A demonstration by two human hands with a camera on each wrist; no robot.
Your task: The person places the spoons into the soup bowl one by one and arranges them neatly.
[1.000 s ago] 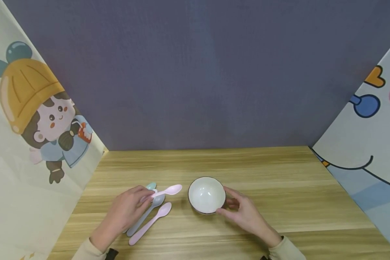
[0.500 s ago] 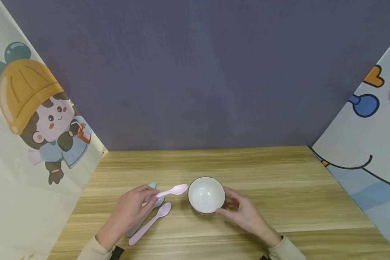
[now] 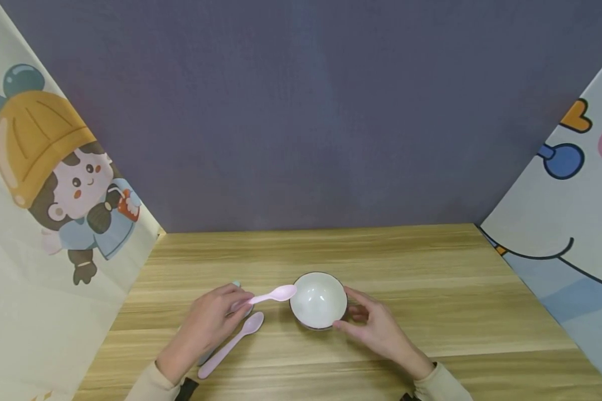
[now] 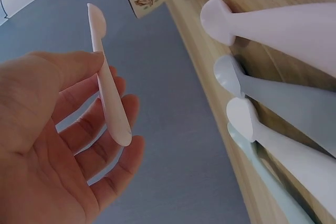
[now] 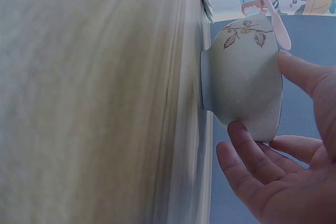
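Observation:
My left hand (image 3: pixel 208 317) pinches a pale pink spoon (image 3: pixel 283 293) by its handle, between thumb and fingers. The spoon is held in the air, and its bowl end overlaps the left rim of a white bowl (image 3: pixel 318 301) in the head view. My right hand (image 3: pixel 376 329) holds that bowl at its right side, thumb at the near rim and fingers at the far side. The bowl stands upright; in the right wrist view its outside (image 5: pixel 244 77) shows a leaf-and-branch pattern. A second pink spoon (image 3: pixel 253 322) lies below my left hand.
Beside that pink spoon, the left wrist view shows a grey-blue spoon (image 4: pixel 289 95), a white spoon (image 4: pixel 283 148) and a mint spoon (image 4: pixel 265 169) on the wooden table (image 3: pixel 431 278). My left hand mostly covers these in the head view. A dark wall panel (image 3: pixel 301 122) rises behind.
My left hand has moved a little to the right with the pink spoon, bringing its tip from beside the bowl to over its left rim. My right hand and the bowl have stayed put.

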